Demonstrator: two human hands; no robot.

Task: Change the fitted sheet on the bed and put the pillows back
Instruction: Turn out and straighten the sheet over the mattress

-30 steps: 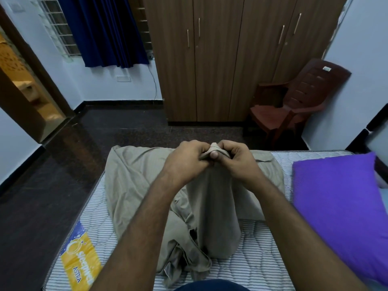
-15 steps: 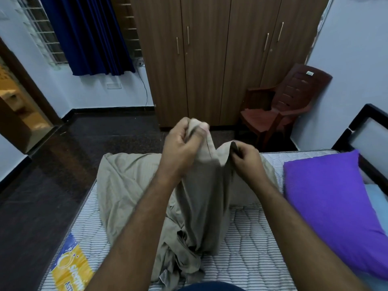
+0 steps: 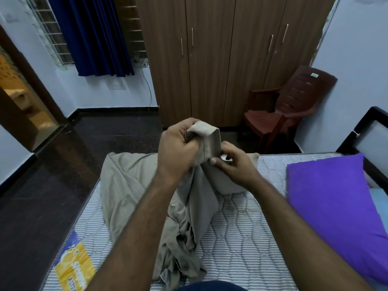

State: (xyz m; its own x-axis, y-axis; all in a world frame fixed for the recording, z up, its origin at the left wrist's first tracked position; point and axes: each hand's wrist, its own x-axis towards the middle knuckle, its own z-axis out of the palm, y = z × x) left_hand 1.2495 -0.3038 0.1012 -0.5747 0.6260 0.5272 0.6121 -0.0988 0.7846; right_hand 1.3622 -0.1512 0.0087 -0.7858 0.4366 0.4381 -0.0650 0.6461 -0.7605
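A beige fitted sheet lies bunched on the bare striped mattress. My left hand grips a lifted corner of the sheet, raised above the bed. My right hand pinches the sheet's edge just below and to the right of that corner. The cloth hangs down from both hands to the heap near me. A purple pillow rests on the right side of the mattress, with a light blue one partly hidden behind it.
A brown wardrobe stands across the dark floor. A brown plastic chair sits at its right. The black headboard is far right. An open doorway is at left. A yellow label marks the mattress edge.
My hands have parted from a joined grip. The left hand lifted the sheet corner higher, and the right hand slid down to pinch the edge below it.
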